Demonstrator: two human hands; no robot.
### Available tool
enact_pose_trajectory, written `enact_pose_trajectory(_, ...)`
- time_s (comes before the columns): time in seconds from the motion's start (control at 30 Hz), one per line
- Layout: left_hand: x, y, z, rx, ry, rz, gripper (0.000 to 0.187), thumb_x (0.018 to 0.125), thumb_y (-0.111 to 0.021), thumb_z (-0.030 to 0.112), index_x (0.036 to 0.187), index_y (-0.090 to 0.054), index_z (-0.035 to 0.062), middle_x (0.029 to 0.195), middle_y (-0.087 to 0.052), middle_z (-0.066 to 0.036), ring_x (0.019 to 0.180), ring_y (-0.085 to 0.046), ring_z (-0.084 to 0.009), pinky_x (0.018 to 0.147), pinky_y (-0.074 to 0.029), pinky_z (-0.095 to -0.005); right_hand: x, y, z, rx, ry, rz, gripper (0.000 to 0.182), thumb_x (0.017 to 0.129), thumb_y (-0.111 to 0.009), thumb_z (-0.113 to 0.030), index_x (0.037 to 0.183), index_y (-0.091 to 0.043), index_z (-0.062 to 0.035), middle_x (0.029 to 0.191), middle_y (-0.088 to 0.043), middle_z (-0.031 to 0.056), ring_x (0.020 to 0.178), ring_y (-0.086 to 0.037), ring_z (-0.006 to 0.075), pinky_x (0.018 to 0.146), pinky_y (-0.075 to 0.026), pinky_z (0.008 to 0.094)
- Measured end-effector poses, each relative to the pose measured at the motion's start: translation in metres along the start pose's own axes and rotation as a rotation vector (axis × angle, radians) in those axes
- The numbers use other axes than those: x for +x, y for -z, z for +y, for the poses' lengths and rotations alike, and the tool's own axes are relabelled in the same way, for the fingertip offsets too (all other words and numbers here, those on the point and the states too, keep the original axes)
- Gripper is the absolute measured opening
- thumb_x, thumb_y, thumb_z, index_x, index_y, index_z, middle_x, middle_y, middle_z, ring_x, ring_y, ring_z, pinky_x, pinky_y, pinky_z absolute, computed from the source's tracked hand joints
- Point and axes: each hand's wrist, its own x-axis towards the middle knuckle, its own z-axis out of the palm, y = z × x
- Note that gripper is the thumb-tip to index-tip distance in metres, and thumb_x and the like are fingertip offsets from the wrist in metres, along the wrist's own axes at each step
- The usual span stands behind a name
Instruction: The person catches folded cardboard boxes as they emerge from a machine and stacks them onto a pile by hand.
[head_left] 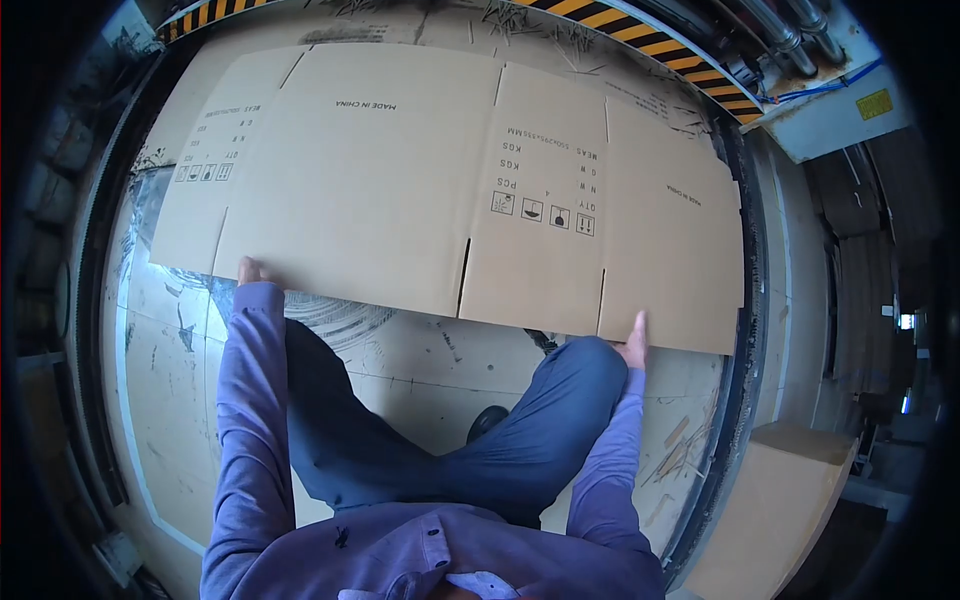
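A large flat cardboard sheet [370, 180], slotted and creased, lies across the floor in front of my knees, its print upside down to me. My left hand [254, 271] grips its near edge at the left, the fingers curled over it. At the right, my right hand [636, 341] is at the same near edge beside my knee, thumb on top and the other fingers hidden under the cardboard.
Yellow-and-black striped edging [640, 40] runs along the far side, with metal machine parts [780, 35] at the upper right. A cardboard box [770, 500] stands at the lower right. Scraps [680, 450] lie on the floor.
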Motion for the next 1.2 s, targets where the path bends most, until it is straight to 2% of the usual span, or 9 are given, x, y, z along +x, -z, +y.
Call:
enact_pose_trajectory(0.03, 0.010, 0.014, -0.015, 0.034, -0.144, -0.164, 0.044, 0.088, -0.044, 0.035, 0.115, -0.043, 0.0014, 0.102, -0.054, -0.023, 0.101, -0.051, -0.0355, 0.080, -0.045, -0.0503, -0.001, -0.005, 0.013, -0.144, 0.121, 0.161, 0.059, 0.078, -0.064, -0.038, 0.123, -0.041, -0.0069, 0.115, -0.049, 0.0120, 0.100, -0.050, 0.0308, 0.081, -0.045, 0.0464)
enact_pose_trajectory(0.13, -0.031, -0.047, 0.022, 0.038, 0.351, 0.159, 0.025, 0.082, -0.054, 0.020, 0.098, -0.052, 0.0007, 0.088, -0.057, -0.020, 0.081, -0.058, -0.0353, 0.066, -0.050, -0.0485, 0.009, -0.003, 0.014, -0.313, 0.117, 0.190, 0.057, 0.079, -0.063, -0.036, 0.121, -0.042, -0.0036, 0.115, -0.049, 0.0135, 0.100, -0.051, 0.0309, 0.081, -0.045, 0.0469)
enact_pose_trajectory(0.27, -0.003, -0.044, 0.010, 0.540, 0.320, -0.005, 0.029, 0.083, -0.053, 0.024, 0.091, -0.054, -0.0040, 0.079, -0.059, -0.022, 0.062, -0.060, -0.0360, 0.049, -0.049, -0.0478, 0.016, -0.019, 0.005, -0.436, 0.065, 0.393, 0.073, 0.075, -0.067, -0.039, 0.123, -0.030, 0.0033, 0.119, -0.044, 0.0196, 0.100, -0.050, 0.0381, 0.082, -0.044, 0.0531)
enact_pose_trajectory(0.37, 0.006, -0.051, 0.006, 0.560, 0.350, 0.139, 0.034, 0.084, -0.051, 0.027, 0.086, -0.055, -0.0060, 0.069, -0.058, -0.021, 0.056, -0.059, -0.0344, 0.044, -0.048, -0.0464, 0.010, -0.028, -0.004, -0.536, 0.053, 0.362, 0.083, 0.074, -0.068, -0.042, 0.127, -0.022, 0.0029, 0.122, -0.041, 0.0217, 0.102, -0.049, 0.0413, 0.082, -0.044, 0.0545)
enact_pose_trajectory(0.57, 0.024, -0.043, -0.004, 0.875, 0.282, 0.158, 0.044, 0.084, -0.050, 0.035, 0.083, -0.058, -0.0075, 0.070, -0.059, -0.022, 0.060, -0.061, -0.0311, 0.052, -0.049, -0.0396, 0.023, -0.030, -0.005, -0.619, 0.023, 0.438, 0.085, 0.075, -0.061, -0.050, 0.132, -0.018, -0.0043, 0.128, -0.034, 0.0213, 0.110, -0.043, 0.0425, 0.082, -0.042, 0.0570)
enact_pose_trajectory(0.63, 0.087, -0.007, -0.039, 1.064, 0.194, 0.144, 0.046, 0.083, -0.049, 0.037, 0.087, -0.059, -0.0077, 0.078, -0.061, -0.023, 0.069, -0.061, -0.0318, 0.061, -0.049, -0.0391, 0.016, -0.040, -0.009, -0.690, 0.020, 0.463, 0.088, 0.075, -0.060, -0.052, 0.133, -0.013, -0.0039, 0.129, -0.034, 0.0213, 0.109, -0.044, 0.0419, 0.081, -0.043, 0.0567)
enact_pose_trajectory(0.77, 0.070, -0.023, -0.030, 1.017, 0.279, 0.160, 0.051, 0.083, -0.046, 0.042, 0.093, -0.060, -0.0059, 0.093, -0.060, -0.024, 0.089, -0.059, -0.0344, 0.078, -0.045, -0.0411, 0.026, -0.033, -0.013, -0.812, -0.007, 0.460, 0.095, 0.075, -0.057, -0.056, 0.134, -0.004, -0.0035, 0.130, -0.032, 0.0211, 0.107, -0.047, 0.0396, 0.078, -0.045, 0.0557)
enact_pose_trajectory(1.07, 0.110, 0.009, -0.055, 1.656, -0.105, -0.124, 0.041, 0.091, -0.026, 0.028, 0.099, -0.058, 0.0042, 0.096, -0.060, -0.022, 0.090, -0.059, -0.0353, 0.081, -0.046, -0.0415, 0.023, -0.024, 0.002, -1.127, 0.222, 0.571, 0.080, 0.082, -0.044, -0.057, 0.115, -0.042, 0.0151, 0.124, -0.040, 0.0239, 0.112, -0.043, 0.0362, 0.085, -0.045, 0.0417)
enact_pose_trajectory(1.2, 0.066, -0.017, -0.022, 1.973, -0.186, -0.286, 0.040, 0.092, -0.025, 0.028, 0.100, -0.058, 0.0061, 0.097, -0.060, -0.021, 0.090, -0.059, -0.0334, 0.079, -0.047, -0.0416, 0.040, -0.010, 0.009, -1.193, 0.286, 0.620, 0.076, 0.084, -0.042, -0.055, 0.111, -0.045, 0.0156, 0.124, -0.040, 0.0273, 0.115, -0.041, 0.0362, 0.092, -0.039, 0.0391)
